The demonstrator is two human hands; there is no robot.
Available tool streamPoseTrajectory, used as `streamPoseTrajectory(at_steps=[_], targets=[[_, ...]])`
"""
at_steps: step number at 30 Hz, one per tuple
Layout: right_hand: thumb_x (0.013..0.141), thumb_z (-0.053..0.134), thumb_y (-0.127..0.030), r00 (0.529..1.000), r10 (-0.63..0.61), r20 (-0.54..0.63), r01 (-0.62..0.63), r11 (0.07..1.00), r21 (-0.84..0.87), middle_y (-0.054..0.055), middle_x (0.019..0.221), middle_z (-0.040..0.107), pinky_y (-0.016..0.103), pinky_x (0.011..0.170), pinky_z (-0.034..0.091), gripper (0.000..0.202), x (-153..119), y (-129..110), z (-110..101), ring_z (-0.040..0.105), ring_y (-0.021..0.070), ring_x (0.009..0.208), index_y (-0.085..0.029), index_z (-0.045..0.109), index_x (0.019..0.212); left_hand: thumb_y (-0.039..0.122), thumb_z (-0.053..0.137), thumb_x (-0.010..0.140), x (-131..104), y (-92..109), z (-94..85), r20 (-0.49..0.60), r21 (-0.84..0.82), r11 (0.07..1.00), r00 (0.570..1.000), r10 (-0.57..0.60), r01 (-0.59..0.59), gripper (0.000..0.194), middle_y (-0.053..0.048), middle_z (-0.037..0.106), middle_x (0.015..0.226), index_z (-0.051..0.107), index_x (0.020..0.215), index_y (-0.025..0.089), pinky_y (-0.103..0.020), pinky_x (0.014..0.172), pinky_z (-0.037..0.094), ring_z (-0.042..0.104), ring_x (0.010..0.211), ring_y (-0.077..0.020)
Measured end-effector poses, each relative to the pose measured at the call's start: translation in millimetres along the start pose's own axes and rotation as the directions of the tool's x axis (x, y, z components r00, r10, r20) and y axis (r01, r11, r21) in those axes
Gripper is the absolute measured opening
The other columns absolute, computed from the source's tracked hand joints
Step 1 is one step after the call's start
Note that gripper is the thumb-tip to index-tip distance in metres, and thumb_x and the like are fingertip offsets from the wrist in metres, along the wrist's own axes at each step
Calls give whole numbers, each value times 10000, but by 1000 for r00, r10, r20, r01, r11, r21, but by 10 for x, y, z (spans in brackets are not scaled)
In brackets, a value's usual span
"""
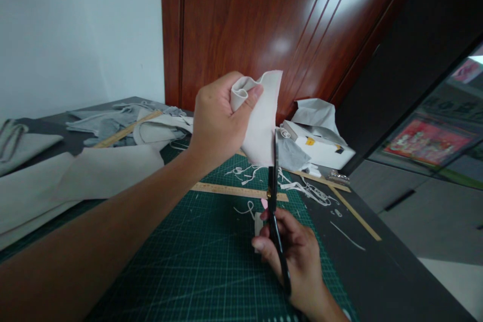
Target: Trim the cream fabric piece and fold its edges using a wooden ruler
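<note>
Clock positions taken from the centre of the view.

Containers: one white box [328,147], 3 o'clock, yellow and black marks on its side; contents not visible. One pale crumpled bag [317,114] just behind and above it; contents not visible.

Left hand [222,115]: centre, towards 11; fingers curled, thumb pressing a rolled fold of off-white fabric [262,121]. The fabric is held up off the table, towards 1 o'clock.

Right hand [296,251]: 5 o'clock; closed round the handles of black scissors [272,193], blades pointing up at the fabric's lower right edge. Blade gap: cannot tell.

Surface: green gridded cutting mat [181,271], 6 o'clock, on a dark table [396,271]. Wooden ruler [230,190] across the mat; white cords [315,193], 4 o'clock; grey cloths [98,123] and cream panels [113,171], 9 o'clock.

Room: reddish wooden door [241,20], 12; pale wall [75,30], 10.
</note>
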State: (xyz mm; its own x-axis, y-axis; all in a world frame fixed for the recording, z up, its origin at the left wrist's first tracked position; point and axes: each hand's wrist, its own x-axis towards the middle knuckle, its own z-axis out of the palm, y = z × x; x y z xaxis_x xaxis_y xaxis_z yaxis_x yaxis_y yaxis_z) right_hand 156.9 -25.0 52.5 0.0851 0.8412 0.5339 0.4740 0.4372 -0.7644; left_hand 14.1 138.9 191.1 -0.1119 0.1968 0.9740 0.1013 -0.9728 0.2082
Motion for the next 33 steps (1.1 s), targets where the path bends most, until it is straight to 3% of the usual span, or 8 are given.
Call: streamPoseTrajectory(at_steps=[17,22,29,33], targets=[[898,838,-457,1000,2,-10,-2,999,-41,-50,623,682,237,436,474,310,7,13,4,604,132,443,-223,689,1037,299,738,960,-3,9,-5,-25,-45,999,1000,3,-5,367,28,574,652,515,675,235,-305,558,357,497,589,-145],[891,846,-448,1000,-1,-23,0,999,-35,-51,617,678,235,439,463,310,-4,26,14,598,131,445,-223,691,1038,247,736,964,1,2,-7,-22,-27,1000,1000,9,-10,371,32,569,645,511,670,227,-294,549,351,496,585,-135],[900,832,-393,999,-37,-6,37,999,22,-68,634,669,213,467,431,265,-7,76,25,575,112,477,-246,695,1073,285,717,1001,-21,25,-3,-9,-14,1000,1000,15,-15,382,44,510,615,528,677,214,-273,557,352,505,592,-129],[877,844,-362,1000,-30,-1,30,995,94,-68,666,678,206,480,423,283,-19,96,30,582,112,514,-273,695,1101,213,723,984,-25,31,-4,-2,6,999,999,32,-32,375,52,489,605,511,675,208,-263,538,331,459,571,-114]])
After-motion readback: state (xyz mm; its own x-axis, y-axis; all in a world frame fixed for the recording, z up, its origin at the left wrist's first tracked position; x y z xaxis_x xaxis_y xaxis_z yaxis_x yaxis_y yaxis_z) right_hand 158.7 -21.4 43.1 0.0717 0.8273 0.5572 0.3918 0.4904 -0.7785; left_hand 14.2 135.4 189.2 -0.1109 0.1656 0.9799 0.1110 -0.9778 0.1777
